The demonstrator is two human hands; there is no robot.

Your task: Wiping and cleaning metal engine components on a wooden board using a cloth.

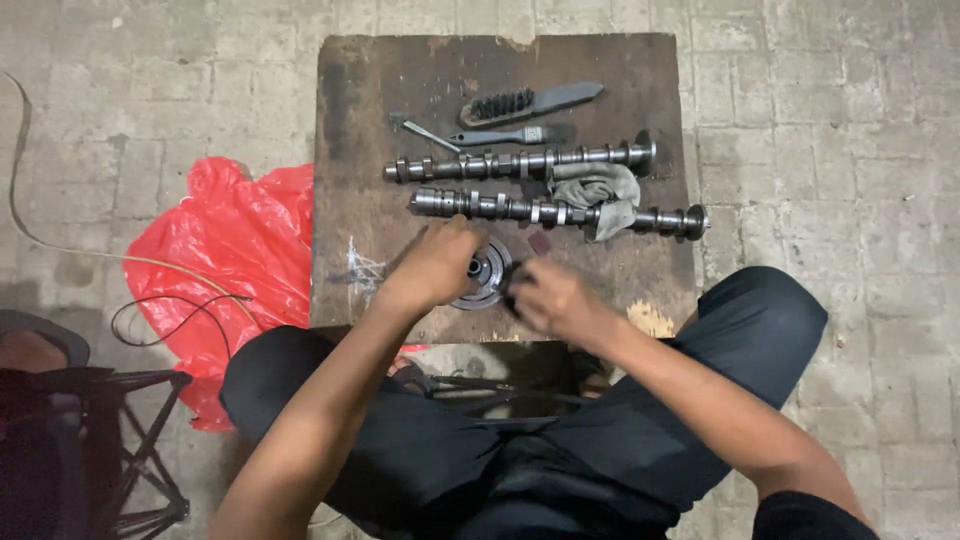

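Near the desk's (pixel 340 180) front edge, the left hand (pixel 437 265) clamps the round metal pulley (pixel 487 273); the right hand (pixel 552 298), closed around something blurred, touches its right side. Both camshafts (pixel 520 160) lie crosswise beyond.

Dim even light, soft shadows – right hand (pixel 553 298) motion-blurred, bg sharp

Bare forearms, no sleeves – black trousers, blk top.
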